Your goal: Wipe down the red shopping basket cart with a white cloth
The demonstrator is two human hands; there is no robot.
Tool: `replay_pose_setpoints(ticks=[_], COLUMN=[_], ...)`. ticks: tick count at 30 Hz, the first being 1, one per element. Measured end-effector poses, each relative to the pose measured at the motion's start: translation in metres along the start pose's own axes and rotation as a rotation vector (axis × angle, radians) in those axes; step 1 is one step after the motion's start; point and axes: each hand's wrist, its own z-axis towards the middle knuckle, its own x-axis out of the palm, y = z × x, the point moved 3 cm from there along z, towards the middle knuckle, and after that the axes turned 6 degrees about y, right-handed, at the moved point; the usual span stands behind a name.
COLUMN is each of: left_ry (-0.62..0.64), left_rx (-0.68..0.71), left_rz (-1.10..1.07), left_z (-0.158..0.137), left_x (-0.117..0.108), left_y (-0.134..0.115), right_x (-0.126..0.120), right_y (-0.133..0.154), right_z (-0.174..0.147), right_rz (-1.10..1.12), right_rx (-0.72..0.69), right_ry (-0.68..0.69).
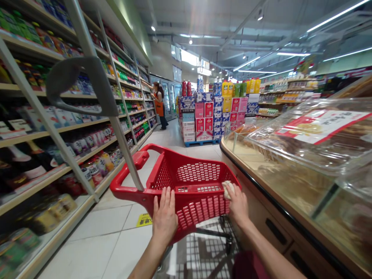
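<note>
A red plastic shopping basket [197, 213] with slotted sides is in front of me, its inside showing bare slotted walls and floor. A long grey pull handle [128, 149] rises from its left side. My left hand [165, 215] lies against the near side by the rim, fingers stretched out and holding nothing. At the right end of the rim, my right hand [238, 205] is closed on a crumpled whitish cloth [228, 189], which touches the rim. Under the basket a dark frame with a caster wheel [228, 245] shows in part.
Drink shelves [72, 162] line the left side. A glass-walled counter [279, 209] with clear food boxes [308, 135] stands close on the right. Ahead are stacked drink cartons [203, 120] on a blue pallet. A person in an orange apron [159, 106] stands by the far shelves.
</note>
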Motion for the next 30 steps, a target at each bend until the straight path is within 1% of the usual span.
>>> replay_pose_setpoints(ticks=[2,3,4,5,8,9,10,11,13,14,15,16,19,20,21,22,25,26,27,28,30], left_ry=[-0.008,-0.007,-0.001,0.007,0.027,0.028,0.027,0.025,0.026,0.028,0.032,0.035,0.039,0.037,0.035,0.032,0.026,0.026,0.027,0.029,0.033], left_rx=[0.007,0.012,0.015,0.017,0.01,0.005,0.0,-0.005,-0.006,-0.002,0.004,0.008,0.007,0.002,-0.005,-0.011,-0.009,-0.003,0.003,0.007,0.007], left_rz=[0.002,0.001,-0.002,-0.006,-0.019,-0.021,-0.023,-0.023,-0.025,-0.026,-0.027,-0.029,-0.03,-0.029,-0.027,-0.025,-0.018,-0.015,-0.013,-0.01,-0.008], left_z=[0.0,0.0,0.0,0.0,0.0,0.0,0.0,0.0,0.0,-0.001,-0.001,-0.001,-0.002,-0.002,-0.002,-0.002,-0.001,-0.001,-0.001,-0.001,-0.001], left_x=[-0.002,-0.003,-0.004,-0.005,-0.006,-0.007,-0.007,-0.007,-0.007,-0.007,-0.007,-0.006,-0.004,-0.003,-0.003,-0.003,-0.005,-0.006,-0.007,-0.007,-0.007], left_y=[0.0,0.0,-0.001,-0.001,-0.004,-0.005,-0.006,-0.006,-0.006,-0.006,-0.005,-0.005,-0.005,-0.005,-0.005,-0.005,-0.005,-0.005,-0.004,-0.004,-0.005], right_x=[0.0,0.0,0.0,0.0,0.004,0.005,0.005,0.005,0.003,0.001,-0.001,-0.002,-0.005,-0.005,-0.004,-0.004,-0.003,-0.004,-0.004,-0.004,-0.005], right_y=[0.017,0.021,0.019,0.012,-0.016,-0.019,-0.016,-0.01,0.007,0.011,0.011,0.006,-0.021,-0.025,-0.024,-0.018,0.006,0.009,0.007,0.0,-0.016], right_z=[-0.004,-0.005,-0.004,-0.002,0.004,0.004,0.004,0.003,0.001,0.0,0.001,0.002,0.008,0.008,0.007,0.005,-0.002,-0.003,-0.002,0.0,0.005], right_rz=[0.015,0.021,0.025,0.026,0.021,0.023,0.028,0.039,0.06,0.065,0.063,0.054,0.018,0.014,0.017,0.026,0.062,0.069,0.071,0.068,0.047], right_rx=[-0.196,-0.263,-0.28,-0.236,0.062,0.108,0.099,0.037,-0.167,-0.247,-0.277,-0.245,0.06,0.115,0.112,0.056,-0.226,-0.283,-0.289,-0.236,-0.029], right_ry=[-0.033,-0.04,-0.037,-0.027,0.012,0.018,0.014,0.002,-0.02,-0.025,-0.022,-0.009,0.053,0.065,0.066,0.052,0.002,-0.001,0.006,0.02,0.043])
